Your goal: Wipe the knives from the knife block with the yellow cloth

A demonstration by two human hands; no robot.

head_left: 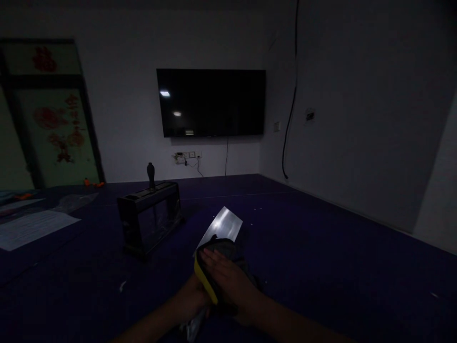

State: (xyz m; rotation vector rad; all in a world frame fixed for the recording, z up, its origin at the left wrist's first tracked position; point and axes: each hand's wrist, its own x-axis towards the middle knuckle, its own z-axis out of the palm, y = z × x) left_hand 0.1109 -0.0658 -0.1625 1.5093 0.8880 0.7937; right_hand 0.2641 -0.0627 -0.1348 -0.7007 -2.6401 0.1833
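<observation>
Black and yellow, a padded-looking piece with a curved yellow edge (224,246) sits between the person's hands at the lower middle of the view, above a dark purple-blue surface (321,267). The right hand (230,278) lies flat across its dark face, fingers straight and close together. The left hand (194,296) is at its left side, behind the yellow edge; its fingers are hidden, so I cannot tell how far they are closed or whether they grip. Just beyond, a shiny silver flat rectangular sheet (225,223) lies at a slant, partly covered by the piece. Farther left stands a black open rectangular frame (148,200) with a dark bulb-shaped handle (151,175) upright on top. White printed paper (35,227) lies at far left, near crumpled clear plastic (74,202). Behind, a wide black television (212,102) hangs on the pale wall (124,95).
</observation>
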